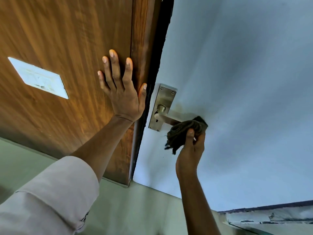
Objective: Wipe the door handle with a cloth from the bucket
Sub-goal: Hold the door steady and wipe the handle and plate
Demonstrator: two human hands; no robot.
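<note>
R hand (190, 150) w/ cloth (183, 131) on handle (166, 118)

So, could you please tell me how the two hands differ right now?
The left hand is open and flat on the wooden panel, holding nothing; the right hand is closed around the cloth. The left sits higher, beside the handle; the right is below it, pressing the cloth to the lever's end. Both are bare.

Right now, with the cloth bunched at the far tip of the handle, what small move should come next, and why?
Probably slide the cloth back along the lever toward the backplate. The right hand holds it at the lever's free end, so the bare stretch near the pivot looks unwiped. The left hand lies flat on the wooden panel.
</note>
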